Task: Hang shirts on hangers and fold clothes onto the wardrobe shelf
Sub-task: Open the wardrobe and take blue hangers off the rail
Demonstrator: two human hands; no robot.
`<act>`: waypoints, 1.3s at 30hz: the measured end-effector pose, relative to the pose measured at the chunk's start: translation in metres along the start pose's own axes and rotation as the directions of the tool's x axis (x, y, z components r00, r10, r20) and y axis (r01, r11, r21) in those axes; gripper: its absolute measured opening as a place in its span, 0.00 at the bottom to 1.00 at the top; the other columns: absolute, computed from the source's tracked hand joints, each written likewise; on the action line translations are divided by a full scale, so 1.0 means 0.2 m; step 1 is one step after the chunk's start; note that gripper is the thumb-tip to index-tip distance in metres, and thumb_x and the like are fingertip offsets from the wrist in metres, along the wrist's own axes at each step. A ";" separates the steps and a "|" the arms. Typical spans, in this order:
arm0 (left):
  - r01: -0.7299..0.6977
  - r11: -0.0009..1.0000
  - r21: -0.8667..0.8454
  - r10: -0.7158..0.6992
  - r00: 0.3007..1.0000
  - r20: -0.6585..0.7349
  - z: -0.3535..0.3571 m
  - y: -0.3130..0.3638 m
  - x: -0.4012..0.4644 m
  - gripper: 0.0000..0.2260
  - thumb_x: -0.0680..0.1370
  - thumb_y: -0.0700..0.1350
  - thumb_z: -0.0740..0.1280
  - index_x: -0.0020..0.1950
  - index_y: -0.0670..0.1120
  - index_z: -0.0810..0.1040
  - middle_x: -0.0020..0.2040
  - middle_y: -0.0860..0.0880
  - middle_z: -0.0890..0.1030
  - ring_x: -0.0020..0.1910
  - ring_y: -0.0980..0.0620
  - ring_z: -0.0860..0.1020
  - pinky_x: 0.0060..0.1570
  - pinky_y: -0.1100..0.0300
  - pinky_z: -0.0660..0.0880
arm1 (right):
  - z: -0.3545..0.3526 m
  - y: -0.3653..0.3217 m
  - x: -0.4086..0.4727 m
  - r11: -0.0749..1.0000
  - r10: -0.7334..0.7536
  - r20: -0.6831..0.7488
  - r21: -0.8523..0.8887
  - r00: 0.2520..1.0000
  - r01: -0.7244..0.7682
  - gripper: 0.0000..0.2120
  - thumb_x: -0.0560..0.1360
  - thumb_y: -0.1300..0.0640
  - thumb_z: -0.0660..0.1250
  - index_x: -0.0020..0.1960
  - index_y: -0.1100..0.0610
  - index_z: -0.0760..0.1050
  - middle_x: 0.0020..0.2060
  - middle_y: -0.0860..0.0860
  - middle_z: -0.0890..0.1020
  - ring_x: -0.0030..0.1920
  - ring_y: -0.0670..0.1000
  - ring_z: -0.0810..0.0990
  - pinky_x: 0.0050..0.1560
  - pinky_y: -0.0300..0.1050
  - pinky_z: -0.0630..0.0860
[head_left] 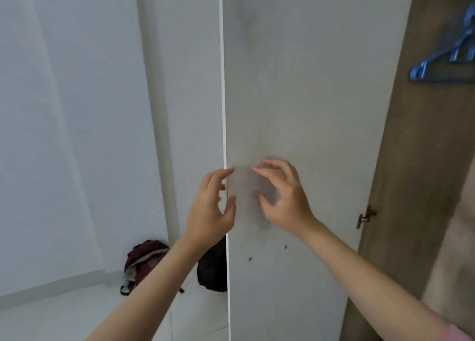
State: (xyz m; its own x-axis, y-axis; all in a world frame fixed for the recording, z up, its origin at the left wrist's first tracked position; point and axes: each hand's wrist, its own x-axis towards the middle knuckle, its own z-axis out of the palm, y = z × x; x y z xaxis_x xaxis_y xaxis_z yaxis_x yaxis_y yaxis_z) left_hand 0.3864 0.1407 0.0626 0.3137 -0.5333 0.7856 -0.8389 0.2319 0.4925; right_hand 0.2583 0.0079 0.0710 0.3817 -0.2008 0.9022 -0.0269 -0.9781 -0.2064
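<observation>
- At about 7 o'clock, low on the floor, a maroon bag sat against the wall, with a black bag just beside it and partly hidden behind the door's edge. If you had stepped back or left without looking down, your feet could have caught on them.
- Your left hand was at the centre of the view, on the free edge of the open wardrobe door. Its fingers were spread and loosely bent, and it gripped nothing that I could see. Whether the fingertips actually touched the edge I could not tell, as they were blurred. Fingers wrapped around that edge risked a pinch if the door swung.
- Your right hand, just beside the left toward 3 o'clock, was likewise released, fingers fanned near the door's inner face and holding nothing. A push from it while the left stayed on the edge would, in my judgement, have been the likeliest cause of that pinch.
- A hinge showed at about 4 o'clock, where the door met the brown wardrobe side. Forcing the door past its stop could have strained it.
- Blue hangers hung at about 2 o'clock, inside the wardrobe and well apart from both hands. No shirt or other clothing appeared anywhere in view, so neither hanging nor folding looked begun. A quick blind reach up there could have knocked the hangers off.
</observation>
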 end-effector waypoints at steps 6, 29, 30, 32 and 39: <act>0.061 0.985 0.162 -0.048 0.996 -0.080 0.09 -0.09 0.22 0.34 0.71 0.39 0.72 0.73 0.55 0.62 0.69 0.57 0.62 0.68 0.52 0.68 0.58 0.51 0.76 | 0.05 0.31 0.26 0.964 0.119 0.101 -0.250 0.988 -0.090 0.45 0.63 0.39 0.75 0.74 0.39 0.55 0.77 0.53 0.42 0.76 0.60 0.46 0.68 0.73 0.51; 0.163 0.935 0.315 -0.114 0.979 -0.169 0.27 -0.29 0.39 0.38 0.71 0.34 0.72 0.75 0.54 0.59 0.77 0.46 0.56 0.72 0.56 0.59 0.64 0.58 0.70 | 0.26 0.51 0.34 0.928 0.053 0.108 -0.373 0.993 -0.009 0.43 0.66 0.41 0.73 0.75 0.43 0.56 0.77 0.54 0.44 0.75 0.58 0.44 0.64 0.77 0.53; 0.153 0.934 0.322 -0.088 0.974 -0.208 0.28 -0.27 0.38 0.35 0.72 0.34 0.71 0.74 0.51 0.62 0.77 0.43 0.53 0.70 0.56 0.60 0.64 0.60 0.68 | 0.24 0.51 0.34 0.928 0.038 0.114 -0.372 0.993 0.007 0.41 0.66 0.42 0.73 0.75 0.43 0.58 0.77 0.55 0.45 0.75 0.59 0.46 0.64 0.76 0.54; 0.114 0.934 0.338 -0.017 0.961 -0.277 0.32 -0.22 0.36 0.29 0.72 0.34 0.70 0.72 0.47 0.67 0.77 0.40 0.52 0.72 0.48 0.61 0.66 0.66 0.62 | 0.18 0.51 0.34 0.930 -0.015 0.120 -0.362 0.993 0.058 0.38 0.67 0.44 0.73 0.73 0.45 0.63 0.77 0.57 0.51 0.74 0.61 0.55 0.65 0.74 0.57; -0.077 0.981 0.178 0.118 0.966 -0.231 0.45 0.04 0.43 0.24 0.73 0.35 0.68 0.68 0.44 0.70 0.76 0.42 0.57 0.72 0.51 0.62 0.66 0.64 0.62 | -0.15 0.57 0.34 0.937 -0.164 -0.044 -0.321 0.985 0.141 0.28 0.71 0.48 0.68 0.70 0.52 0.69 0.71 0.59 0.68 0.62 0.59 0.71 0.62 0.57 0.71</act>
State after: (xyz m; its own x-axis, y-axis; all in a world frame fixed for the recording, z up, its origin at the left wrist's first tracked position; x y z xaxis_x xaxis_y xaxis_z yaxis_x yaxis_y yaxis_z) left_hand 0.3658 0.0230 0.0998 0.3070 -0.3001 0.9032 -0.9262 0.1242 0.3561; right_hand 0.2529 -0.1197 0.1203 0.3395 -0.0400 0.9398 -0.2675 -0.9619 0.0557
